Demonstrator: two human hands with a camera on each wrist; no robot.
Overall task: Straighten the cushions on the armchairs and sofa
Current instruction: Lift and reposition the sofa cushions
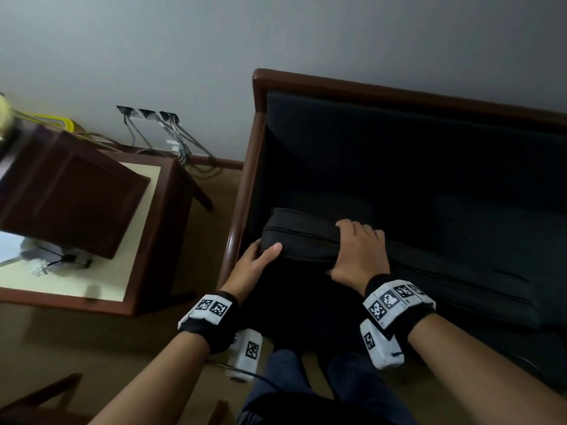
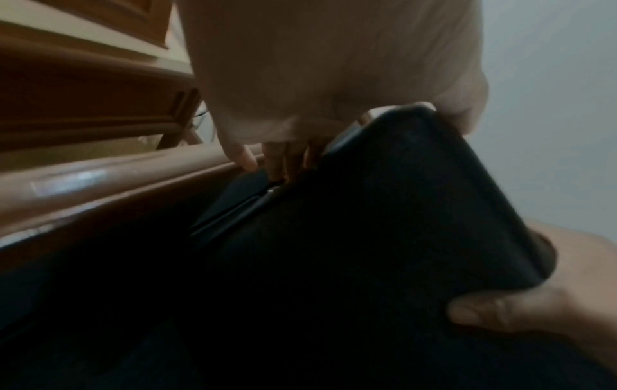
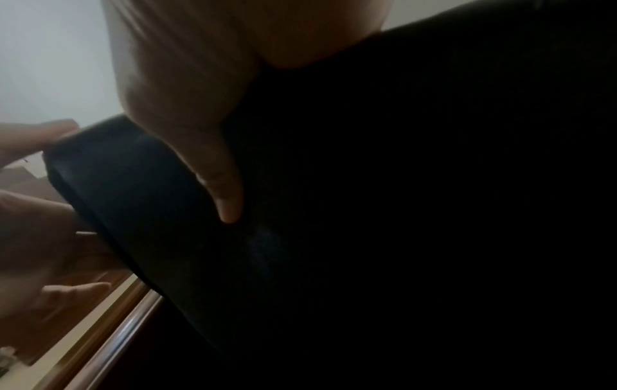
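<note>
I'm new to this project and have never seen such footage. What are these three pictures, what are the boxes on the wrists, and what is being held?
No robot here: a person wears three cameras. The big picture comes from the head camera, looking down at both hands. The white boxes with black-and-white squares strapped to the wrists are the other two cameras; each looks along its hand, so those pictures are close, dark and blurred.

The left hand grips the corner of a dark seat cushion, thumb on top. The right hand grips over its long edge, beside the left. The cushion is raised off the wooden-framed sofa, near its armrest. To the left stands a side table with a dark wooden box on it.
</note>
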